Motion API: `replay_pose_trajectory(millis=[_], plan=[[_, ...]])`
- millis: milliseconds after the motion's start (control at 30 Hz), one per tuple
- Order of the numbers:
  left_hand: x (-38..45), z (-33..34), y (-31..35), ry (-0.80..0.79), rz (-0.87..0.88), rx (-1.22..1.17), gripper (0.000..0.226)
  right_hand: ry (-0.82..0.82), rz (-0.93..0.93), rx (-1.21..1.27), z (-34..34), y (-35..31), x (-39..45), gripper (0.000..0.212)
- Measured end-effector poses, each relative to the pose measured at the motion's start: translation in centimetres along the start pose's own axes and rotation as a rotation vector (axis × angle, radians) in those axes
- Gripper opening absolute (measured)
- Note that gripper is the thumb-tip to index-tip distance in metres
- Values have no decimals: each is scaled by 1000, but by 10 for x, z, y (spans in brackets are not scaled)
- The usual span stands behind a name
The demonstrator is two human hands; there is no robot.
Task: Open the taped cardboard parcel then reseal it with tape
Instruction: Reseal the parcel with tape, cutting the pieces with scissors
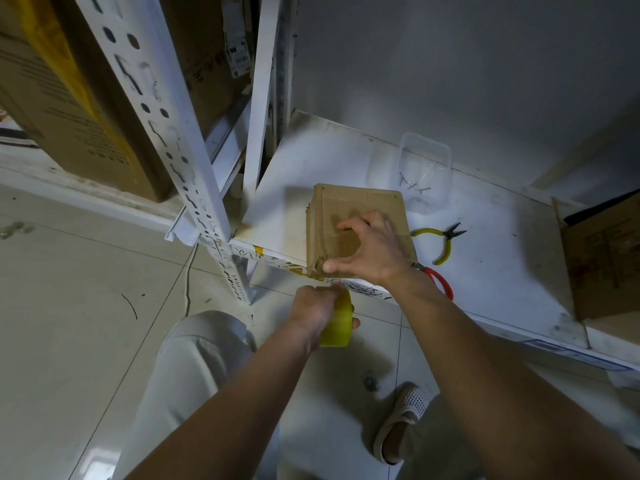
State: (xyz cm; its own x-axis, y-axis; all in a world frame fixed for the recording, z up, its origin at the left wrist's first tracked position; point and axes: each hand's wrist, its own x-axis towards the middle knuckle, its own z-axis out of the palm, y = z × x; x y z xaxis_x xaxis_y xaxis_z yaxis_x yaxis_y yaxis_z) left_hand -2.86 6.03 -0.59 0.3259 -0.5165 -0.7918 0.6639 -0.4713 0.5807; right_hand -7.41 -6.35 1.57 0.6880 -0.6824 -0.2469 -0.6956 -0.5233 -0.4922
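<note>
Parcel (pixel 358 228) sat at the shelf's (pixel 485 271) front edge, right hand (pixel 369 249) spread flat pinning it, while left hand (pixel 317 311) gripped the tape roll (pixel 337 322) just below, apparently for resealing

Print on the cardboard boxes (pixel 69 109) is too blurred to read.

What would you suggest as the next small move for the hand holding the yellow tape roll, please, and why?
Probably draw the tape roll further down, pulling tape over the parcel's near edge. The left hand grips the roll just below that edge, and the right hand presses on the parcel's top, steadying it.
</note>
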Motion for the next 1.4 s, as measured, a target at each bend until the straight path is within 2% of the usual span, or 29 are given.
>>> replay_pose_trajectory(millis=[67,200,300,400,533,567,633,700,733,767,867,967,1067,1167,1233,1333,1400], plan=[[0,2,-3,17,21,-2,27,55,-28,-80,5,0,-2,78],[0,-1,-4,165,119,68,58,135,-70,-210,14,1,-3,77],[2,-4,-3,132,187,63,67,98,-94,-214,11,6,-3,77],[3,-4,3,92,199,94,55,56,-102,-178,8,9,-4,75],[2,1,5,127,213,123,34,43,-94,-74,6,11,-12,68],[2,2,4,139,223,121,30,105,-78,-11,4,13,-16,64],[5,3,1,175,232,94,25,372,40,139,3,24,-25,49],[9,3,-3,187,232,80,27,632,275,205,3,43,-34,34],[10,3,-5,189,232,68,28,669,401,170,4,54,-36,31],[11,3,-6,188,231,53,28,628,511,101,5,66,-38,33],[13,3,-10,179,234,15,31,315,742,-109,11,91,-42,50],[15,3,-12,195,234,-14,32,152,762,-167,14,103,-43,70],[18,3,-12,224,236,7,30,117,750,-190,12,105,-41,69],[18,3,-11,207,239,13,23,146,756,-128,10,101,-44,55],[19,2,-10,202,239,22,27,243,792,-38,8,96,-49,54],[14,2,-10,200,234,12,32,480,820,338,1,90,-53,49],[12,1,-10,205,238,-2,32,555,662,616,-7,84,-55,39]])
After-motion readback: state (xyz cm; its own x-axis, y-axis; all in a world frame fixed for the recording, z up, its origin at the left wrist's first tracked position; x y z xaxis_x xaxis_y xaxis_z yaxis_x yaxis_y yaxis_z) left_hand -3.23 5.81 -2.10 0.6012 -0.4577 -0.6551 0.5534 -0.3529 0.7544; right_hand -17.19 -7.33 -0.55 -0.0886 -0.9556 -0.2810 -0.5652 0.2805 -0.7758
